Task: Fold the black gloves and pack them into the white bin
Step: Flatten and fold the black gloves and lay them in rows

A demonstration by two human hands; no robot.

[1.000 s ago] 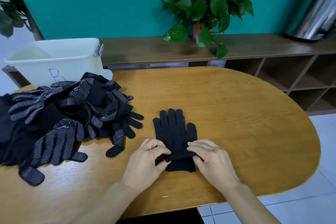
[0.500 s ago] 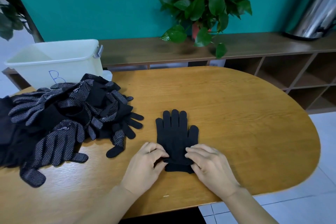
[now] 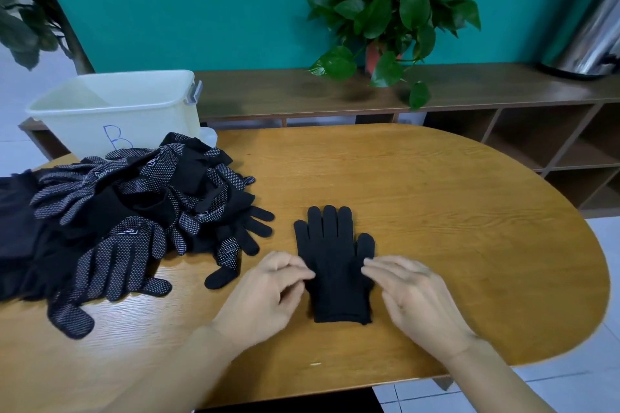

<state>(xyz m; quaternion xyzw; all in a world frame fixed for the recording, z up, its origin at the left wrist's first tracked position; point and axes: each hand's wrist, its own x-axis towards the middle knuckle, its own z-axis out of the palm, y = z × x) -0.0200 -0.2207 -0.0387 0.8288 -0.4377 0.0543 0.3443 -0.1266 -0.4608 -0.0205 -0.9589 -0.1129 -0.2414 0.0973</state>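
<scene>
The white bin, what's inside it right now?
The white bin shows only pale inner walls near its rim, no gloves visible. Its front wall hides the bottom, so the contents there cannot be seen.

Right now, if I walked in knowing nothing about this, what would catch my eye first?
Probably the single black glove lying flat in the middle of the wooden table, fingers pointing away, with the left hand and the right hand on either side of it. Next, the heap of dotted black gloves at the table's left. Behind the heap stands the white bin, marked with a blue letter B.
</scene>
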